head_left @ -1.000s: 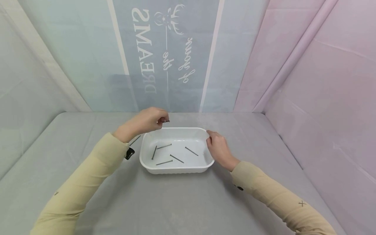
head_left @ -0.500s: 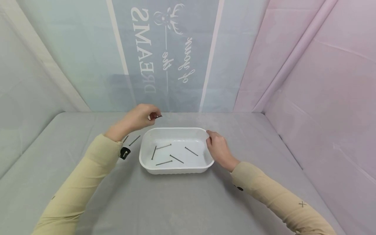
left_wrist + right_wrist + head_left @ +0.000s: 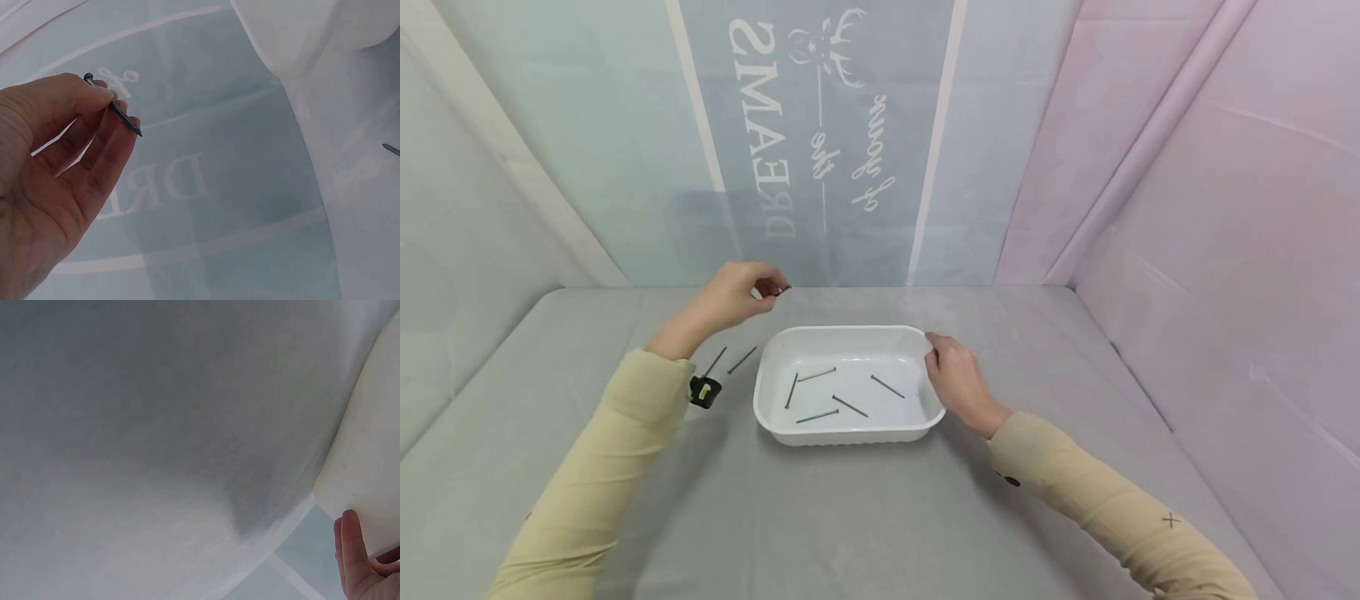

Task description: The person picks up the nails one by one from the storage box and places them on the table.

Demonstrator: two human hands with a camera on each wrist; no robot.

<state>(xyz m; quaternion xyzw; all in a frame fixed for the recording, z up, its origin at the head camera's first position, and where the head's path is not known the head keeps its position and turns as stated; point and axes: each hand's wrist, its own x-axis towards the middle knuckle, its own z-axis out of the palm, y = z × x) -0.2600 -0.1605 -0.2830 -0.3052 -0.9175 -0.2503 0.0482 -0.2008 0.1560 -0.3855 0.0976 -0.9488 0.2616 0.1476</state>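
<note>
Left hand (image 3: 736,293): pinches a nail (image 3: 127,119), having shifted left.
Right hand (image 3: 958,379): holds the tray (image 3: 850,437) rim.
Tray nails (image 3: 851,407): five, between hands.
Loose nails (image 3: 742,360): two, worktop (image 3: 842,517), near left hand.
Consequence: held nail outside tray.

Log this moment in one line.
left hand: pinches one nail | right hand: grips white tray, right end | inside tray: five nails | table: two nails visible left of tray

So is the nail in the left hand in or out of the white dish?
Out: the left hand pinches the nail in the air, apart from the white dish; five other nails lie inside.
</note>
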